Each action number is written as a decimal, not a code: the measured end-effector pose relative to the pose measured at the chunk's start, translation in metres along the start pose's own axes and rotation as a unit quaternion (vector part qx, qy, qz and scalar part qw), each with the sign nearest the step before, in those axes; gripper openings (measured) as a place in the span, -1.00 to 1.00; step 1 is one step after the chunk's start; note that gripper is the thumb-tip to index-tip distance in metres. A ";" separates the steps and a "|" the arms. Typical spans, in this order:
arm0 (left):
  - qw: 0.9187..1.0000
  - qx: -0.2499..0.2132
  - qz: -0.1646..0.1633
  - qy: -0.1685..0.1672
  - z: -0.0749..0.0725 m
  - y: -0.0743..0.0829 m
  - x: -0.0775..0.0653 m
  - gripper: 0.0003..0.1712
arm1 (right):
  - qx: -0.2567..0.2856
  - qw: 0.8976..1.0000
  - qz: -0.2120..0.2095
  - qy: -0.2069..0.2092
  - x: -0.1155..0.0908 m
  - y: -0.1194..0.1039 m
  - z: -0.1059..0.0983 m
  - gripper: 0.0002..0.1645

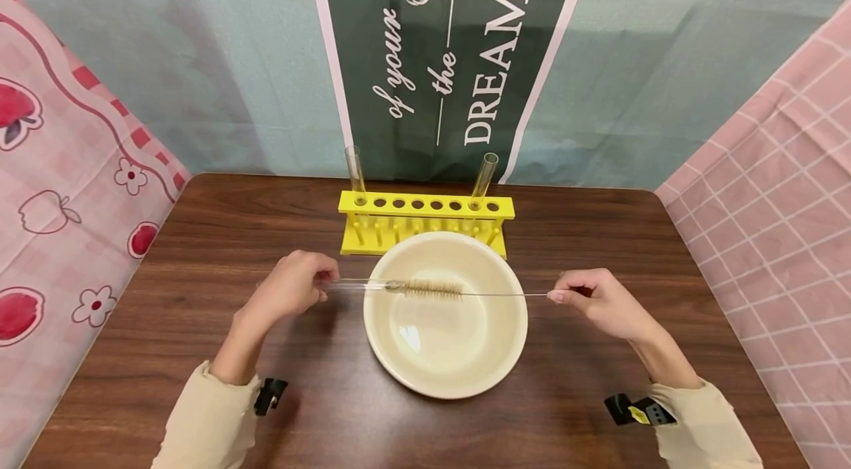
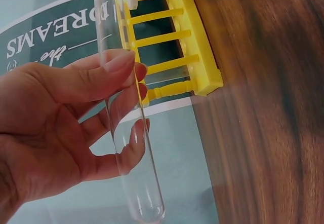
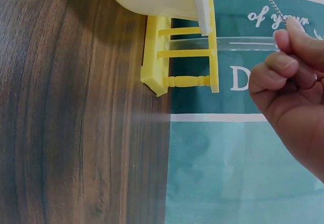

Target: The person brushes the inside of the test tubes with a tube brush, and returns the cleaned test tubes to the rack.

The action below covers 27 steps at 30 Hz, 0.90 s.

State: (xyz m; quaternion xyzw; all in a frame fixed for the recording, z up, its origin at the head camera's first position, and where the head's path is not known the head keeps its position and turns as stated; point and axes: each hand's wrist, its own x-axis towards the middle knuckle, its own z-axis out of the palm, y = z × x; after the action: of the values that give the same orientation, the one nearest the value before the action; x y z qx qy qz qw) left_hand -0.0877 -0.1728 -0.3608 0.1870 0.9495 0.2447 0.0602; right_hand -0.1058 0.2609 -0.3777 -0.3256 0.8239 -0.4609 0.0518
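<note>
My left hand (image 1: 301, 284) grips a clear glass test tube (image 2: 144, 183) between thumb and fingers, its rounded end pointing away from the basin. The tube lies level, its mouth over the basin's left rim. With thumb and fingertips my right hand (image 1: 595, 300) pinches the thin twisted wire handle of a test tube brush (image 1: 428, 289). The tan bristles hang over the cream basin (image 1: 445, 388), right at the tube's mouth and in line with it. In the right wrist view only a short piece of the wire (image 3: 271, 0) shows above my fingers.
Behind the basin stands a yellow test tube rack (image 1: 425, 207). It holds one glass tube (image 1: 355, 173) at its left end and another tube (image 1: 485, 177) near its right end, both leaning. All stand on a dark wooden table (image 1: 279, 410) with cloth hangings around it.
</note>
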 end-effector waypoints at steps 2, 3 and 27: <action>1.000 -0.004 0.002 -0.004 -0.001 0.000 0.001 -0.70 | -0.030 1.000 0.000 0.004 0.001 -0.001 0.002 -0.67; 1.000 -0.007 0.002 -0.005 -0.001 -0.001 0.001 -0.71 | -0.046 0.999 0.001 0.007 0.001 -0.001 0.003 -0.67; 0.998 -0.009 0.049 -0.040 -0.006 0.013 0.016 -0.69 | -0.200 0.968 -0.147 0.047 0.017 -0.013 0.037 -0.66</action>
State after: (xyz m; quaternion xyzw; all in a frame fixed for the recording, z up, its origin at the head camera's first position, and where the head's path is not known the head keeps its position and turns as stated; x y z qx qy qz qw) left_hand -0.0991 -0.1588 -0.3499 0.2424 0.9337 0.2485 0.0873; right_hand -0.0985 0.2196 -0.3844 -0.4248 0.8441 -0.3040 -0.1209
